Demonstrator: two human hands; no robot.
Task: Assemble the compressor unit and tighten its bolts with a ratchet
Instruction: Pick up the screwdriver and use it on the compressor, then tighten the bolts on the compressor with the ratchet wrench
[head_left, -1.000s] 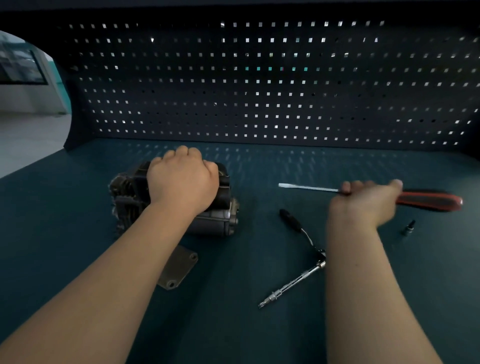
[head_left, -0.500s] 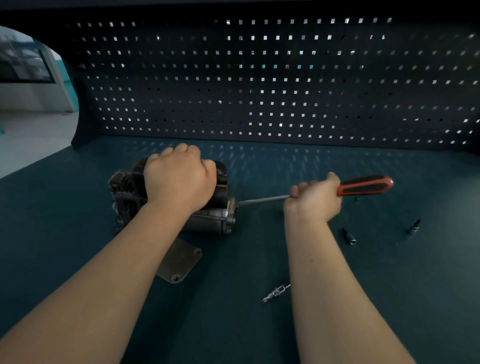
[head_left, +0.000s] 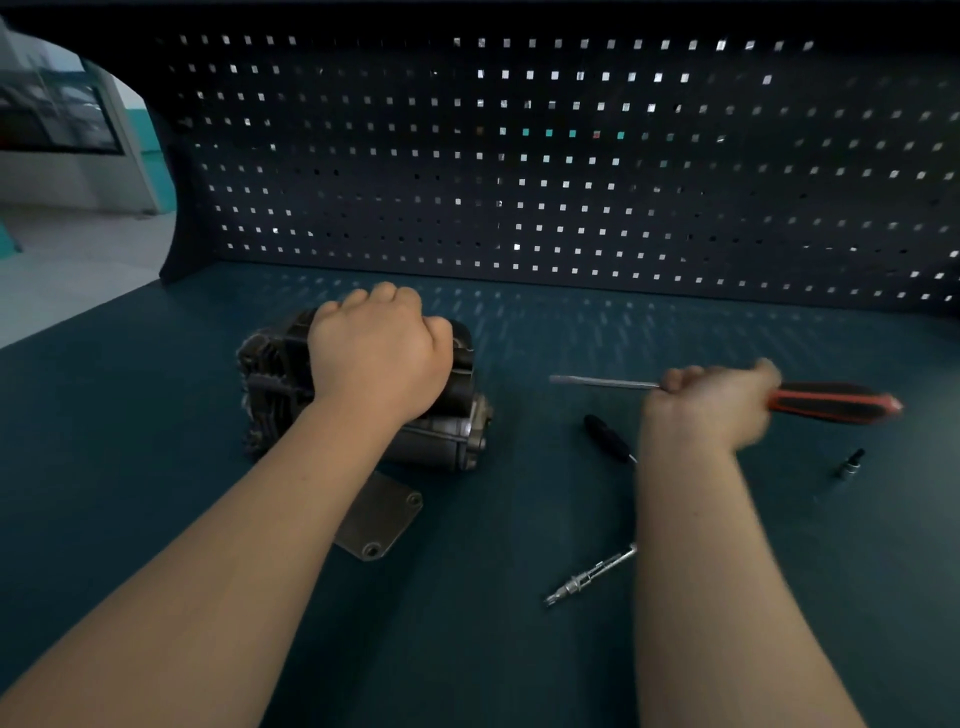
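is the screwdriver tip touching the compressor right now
No, the screwdriver tip sits off to the right of the compressor, with bare bench showing between them.

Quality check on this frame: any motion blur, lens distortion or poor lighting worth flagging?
Head view: right hand and screwdriver are motion-smeared; left hand on the compressor is sharp; lighting is dim; the pegboard bows from wide-angle distortion.

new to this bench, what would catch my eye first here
The left hand grips the top of the compressor unit left of centre; the right hand holds a red-handled screwdriver on the right, blade pointing toward the unit but apart from it. A partly hidden ratchet lies just left of the right hand, and a metal plate lies in front of the unit.
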